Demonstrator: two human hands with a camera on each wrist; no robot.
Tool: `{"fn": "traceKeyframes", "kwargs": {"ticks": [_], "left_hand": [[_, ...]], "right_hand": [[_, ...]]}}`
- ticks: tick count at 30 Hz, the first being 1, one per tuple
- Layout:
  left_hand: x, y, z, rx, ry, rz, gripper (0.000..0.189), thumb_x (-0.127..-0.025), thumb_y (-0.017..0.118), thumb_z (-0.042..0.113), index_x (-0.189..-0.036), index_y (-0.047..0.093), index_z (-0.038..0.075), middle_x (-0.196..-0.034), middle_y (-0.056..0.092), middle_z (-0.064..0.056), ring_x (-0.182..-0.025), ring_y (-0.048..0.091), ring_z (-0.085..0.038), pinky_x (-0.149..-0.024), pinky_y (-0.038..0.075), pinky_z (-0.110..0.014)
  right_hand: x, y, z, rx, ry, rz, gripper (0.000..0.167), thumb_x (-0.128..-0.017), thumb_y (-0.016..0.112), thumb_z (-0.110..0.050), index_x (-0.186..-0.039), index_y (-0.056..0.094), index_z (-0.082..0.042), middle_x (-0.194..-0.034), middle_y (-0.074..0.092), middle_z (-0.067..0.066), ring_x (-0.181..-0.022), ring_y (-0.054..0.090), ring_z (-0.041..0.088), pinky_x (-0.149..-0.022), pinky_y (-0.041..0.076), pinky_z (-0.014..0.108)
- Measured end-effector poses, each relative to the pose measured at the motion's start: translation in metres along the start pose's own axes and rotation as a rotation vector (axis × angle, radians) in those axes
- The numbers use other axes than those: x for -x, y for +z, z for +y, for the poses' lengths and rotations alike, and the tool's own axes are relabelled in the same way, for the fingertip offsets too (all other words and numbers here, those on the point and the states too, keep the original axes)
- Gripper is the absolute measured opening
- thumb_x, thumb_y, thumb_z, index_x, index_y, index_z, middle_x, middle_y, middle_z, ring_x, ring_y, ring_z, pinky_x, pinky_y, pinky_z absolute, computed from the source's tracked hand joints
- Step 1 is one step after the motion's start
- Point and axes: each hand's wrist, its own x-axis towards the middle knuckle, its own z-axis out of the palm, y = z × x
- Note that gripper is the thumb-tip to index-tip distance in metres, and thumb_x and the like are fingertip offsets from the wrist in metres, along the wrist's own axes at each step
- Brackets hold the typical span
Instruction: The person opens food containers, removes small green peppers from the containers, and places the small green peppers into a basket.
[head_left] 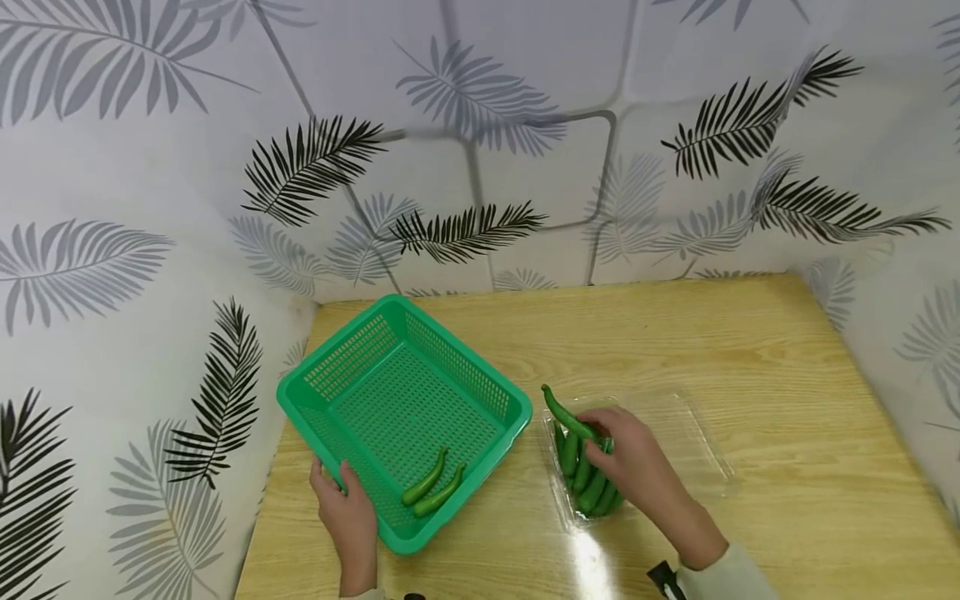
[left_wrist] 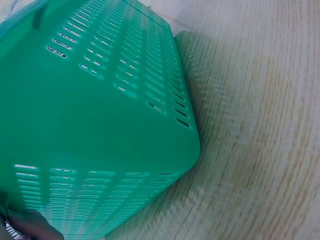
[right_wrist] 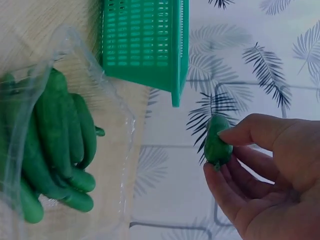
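Observation:
My right hand point(head_left: 626, 450) pinches a curved green pepper point(head_left: 562, 412) between thumb and fingers, above an open clear plastic box point(head_left: 558, 500). In the right wrist view the pepper point(right_wrist: 218, 142) is seen nearly end-on at the fingertips. Several more green peppers point(right_wrist: 52, 125) lie heaped in the box. My left hand point(head_left: 348, 517) grips the near left rim of a green plastic basket point(head_left: 517, 408), its thumb over the edge. Two peppers point(head_left: 438, 492) lie inside the basket at its near corner. In the left wrist view, the basket's outer wall point(left_wrist: 100, 125) hides most of that hand.
The box's clear lid point(head_left: 693, 442) lies folded out to the right on the wooden table point(head_left: 787, 400). Leaf-patterned covering point(head_left: 510, 192) rises behind the table and on both sides. The basket stands left of the box, its right corner close to it.

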Motion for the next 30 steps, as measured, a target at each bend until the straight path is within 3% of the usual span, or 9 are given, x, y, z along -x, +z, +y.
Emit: {"fn": "traceKeyframes", "kwargs": {"ticks": [7, 12, 19, 30], "left_hand": [[-0.001, 0.001, 0.000, -0.027, 0.029, 0.009, 0.054, -0.101, 0.037, 0.032, -0.145, 0.021, 0.004, -0.081, 0.057, -0.017, -0.060, 0.057, -0.024, -0.046, 0.043, -0.027], [0.000, 0.001, 0.000, -0.027, 0.027, 0.009, 0.054, -0.101, 0.037, 0.032, -0.145, 0.021, 0.005, -0.086, 0.058, -0.017, -0.066, 0.059, -0.026, -0.049, 0.044, -0.027], [-0.001, 0.001, 0.002, -0.004, 0.020, 0.004, 0.054, -0.101, 0.037, 0.031, -0.145, 0.021, 0.005, -0.094, 0.060, -0.022, -0.074, 0.061, -0.033, -0.052, 0.046, -0.026], [0.000, 0.000, 0.004, -0.019, 0.038, 0.016, 0.053, -0.101, 0.038, 0.028, -0.145, 0.022, 0.002, -0.086, 0.058, -0.022, -0.065, 0.058, -0.031, -0.047, 0.043, -0.026]], "right_hand": [[-0.014, 0.008, -0.016, 0.007, -0.148, -0.048, 0.031, -0.079, 0.070, 0.001, -0.108, 0.066, -0.010, -0.103, 0.061, 0.000, -0.088, 0.056, 0.014, -0.068, 0.049, 0.029], [-0.029, 0.015, -0.024, 0.040, -0.292, -0.083, 0.029, -0.080, 0.070, 0.001, -0.107, 0.066, -0.009, -0.104, 0.061, -0.001, -0.094, 0.056, 0.015, -0.073, 0.049, 0.028], [-0.052, 0.032, -0.034, 0.071, -0.437, -0.200, 0.025, -0.081, 0.069, 0.001, -0.105, 0.066, -0.007, -0.104, 0.061, 0.002, -0.101, 0.055, 0.019, -0.079, 0.048, 0.029], [-0.070, 0.065, -0.043, 0.100, -0.489, -0.400, 0.026, -0.085, 0.065, 0.004, -0.109, 0.065, -0.007, -0.107, 0.061, 0.003, -0.103, 0.055, 0.020, -0.085, 0.046, 0.028]]}}
